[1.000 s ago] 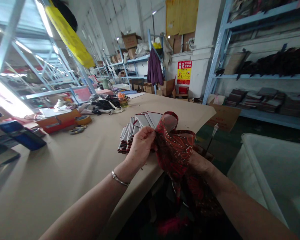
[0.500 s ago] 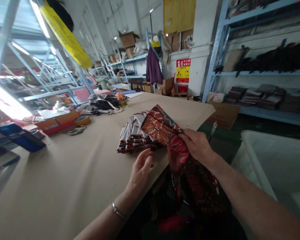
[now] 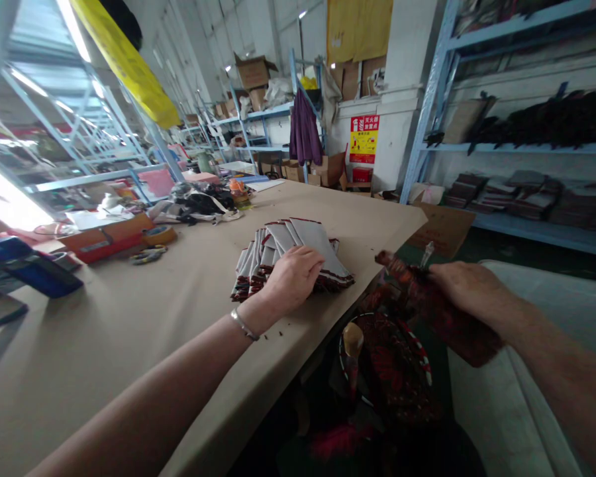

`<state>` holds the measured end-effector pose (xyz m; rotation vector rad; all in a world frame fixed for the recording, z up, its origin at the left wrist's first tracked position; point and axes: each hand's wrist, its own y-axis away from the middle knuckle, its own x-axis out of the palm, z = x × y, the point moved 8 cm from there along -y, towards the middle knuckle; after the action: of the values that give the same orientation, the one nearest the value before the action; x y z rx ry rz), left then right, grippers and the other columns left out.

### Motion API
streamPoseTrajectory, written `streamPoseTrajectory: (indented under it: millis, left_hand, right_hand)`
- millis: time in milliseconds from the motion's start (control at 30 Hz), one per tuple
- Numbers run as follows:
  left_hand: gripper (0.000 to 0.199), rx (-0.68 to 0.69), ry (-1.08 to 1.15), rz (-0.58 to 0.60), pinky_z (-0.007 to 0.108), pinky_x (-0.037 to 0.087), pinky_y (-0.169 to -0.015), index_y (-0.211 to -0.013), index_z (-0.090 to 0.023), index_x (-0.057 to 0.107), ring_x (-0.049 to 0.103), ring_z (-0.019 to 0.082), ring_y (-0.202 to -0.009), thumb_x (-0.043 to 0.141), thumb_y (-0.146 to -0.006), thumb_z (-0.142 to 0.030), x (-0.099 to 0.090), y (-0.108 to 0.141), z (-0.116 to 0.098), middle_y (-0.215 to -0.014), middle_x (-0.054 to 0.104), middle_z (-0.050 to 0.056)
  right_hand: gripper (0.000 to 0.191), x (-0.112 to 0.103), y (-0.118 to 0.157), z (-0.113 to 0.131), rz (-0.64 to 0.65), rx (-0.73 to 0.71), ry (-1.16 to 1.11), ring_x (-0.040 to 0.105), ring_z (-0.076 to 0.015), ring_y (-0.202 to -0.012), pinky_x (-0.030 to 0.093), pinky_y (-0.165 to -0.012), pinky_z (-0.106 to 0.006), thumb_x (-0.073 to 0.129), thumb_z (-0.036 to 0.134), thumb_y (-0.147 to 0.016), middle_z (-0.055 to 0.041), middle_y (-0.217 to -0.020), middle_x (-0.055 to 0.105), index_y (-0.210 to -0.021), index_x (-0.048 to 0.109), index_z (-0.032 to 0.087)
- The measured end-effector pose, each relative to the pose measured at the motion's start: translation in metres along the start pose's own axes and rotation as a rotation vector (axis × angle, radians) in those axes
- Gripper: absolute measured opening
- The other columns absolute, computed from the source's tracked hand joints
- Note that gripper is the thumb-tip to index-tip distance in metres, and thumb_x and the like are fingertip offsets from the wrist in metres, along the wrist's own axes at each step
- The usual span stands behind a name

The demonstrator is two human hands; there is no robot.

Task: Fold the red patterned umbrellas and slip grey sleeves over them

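Note:
A pile of grey-white fabric pieces (image 3: 302, 235) with dark red patterned edges lies fanned out on the paper-covered table (image 3: 179, 331). My left hand (image 3: 295, 278) rests over its front, fingers curled together against the top pieces; whether they pinch one is hidden. Out past the table's right edge, my right hand (image 3: 469, 288) is closed on a brown-red patterned fabric piece (image 3: 457, 318), blurred by motion. Below it, more dark red patterned fabric (image 3: 392, 364) hangs or lies in shadow, beside a pale rounded knob (image 3: 352, 339).
A white bin (image 3: 516, 391) stands at the right. Scissors (image 3: 149, 254), a tape roll (image 3: 159, 234), an orange box (image 3: 106, 238) and a blue object (image 3: 32, 265) sit on the table's left side. Blue shelves (image 3: 526, 146) with stacked fabric stand behind on the right.
My right hand has carried the patterned piece from above the pile to the right, off the table. My left hand has moved forward onto the pile, its fingers now curled in.

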<state>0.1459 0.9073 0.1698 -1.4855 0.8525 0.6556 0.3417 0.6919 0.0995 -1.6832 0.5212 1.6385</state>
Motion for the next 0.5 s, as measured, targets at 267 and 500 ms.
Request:
streamPoseTrajectory:
  millis: [267,500]
  left_hand:
    - [0.022,0.087,-0.505,0.583,0.036,0.049,-0.077,-0.095,-0.010,0.066,0.063,0.027,-0.092,0.048,-0.086,-0.017,0.067,-0.030,0.011,-0.096,0.066,0.016]
    - [0.023,0.067,-0.445,0.606,0.036,0.051,-0.079,-0.091,-0.010,0.068,0.065,0.027,-0.093,0.047,-0.082,-0.007,0.078,-0.034,0.025,-0.090,0.068,0.017]
  right_hand:
    - [0.031,0.102,0.030,0.051,0.277,-0.051,-0.974,0.065,-0.0195,-0.073,0.049,-0.071,-0.031,0.044,0.044,-0.086,-0.0031,-0.076,0.070,-0.080,0.063,0.019]
    - [0.039,0.210,0.039,0.009,0.133,0.340,-0.991,0.066,-0.0243,-0.092,0.050,-0.084,-0.034,0.038,0.047,-0.084,-0.0093,-0.095,0.071,-0.091,0.065,0.020]
